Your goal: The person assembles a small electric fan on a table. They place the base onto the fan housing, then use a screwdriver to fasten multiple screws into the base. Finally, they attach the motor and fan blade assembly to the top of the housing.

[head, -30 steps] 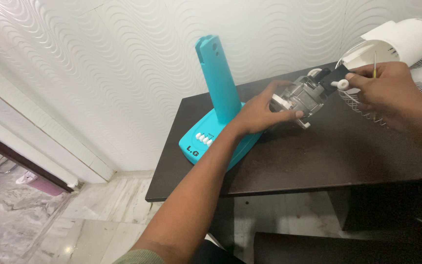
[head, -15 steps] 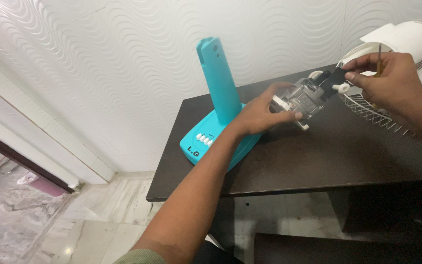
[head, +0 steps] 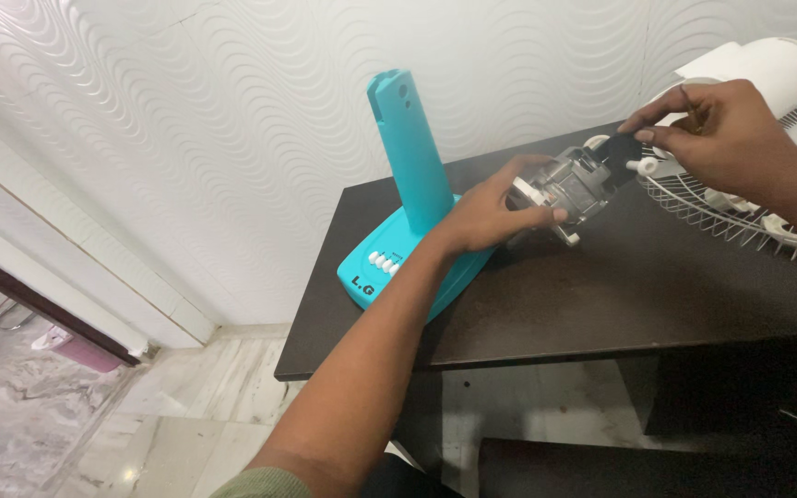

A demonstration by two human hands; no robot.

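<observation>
Fan motor [head: 572, 184] out of its housing, held over the desk [head: 601, 286].
Left hand [head: 486, 214] clamps the motor; right hand [head: 721, 129] pinches its black rear piece [head: 622, 148]; stand [head: 412, 194] and grille [head: 731, 207] unattached.

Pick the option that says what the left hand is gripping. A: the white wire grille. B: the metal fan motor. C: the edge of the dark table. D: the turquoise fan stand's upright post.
B: the left hand is closed around the metal fan motor, just beside the turquoise fan stand and above the dark table.
</observation>
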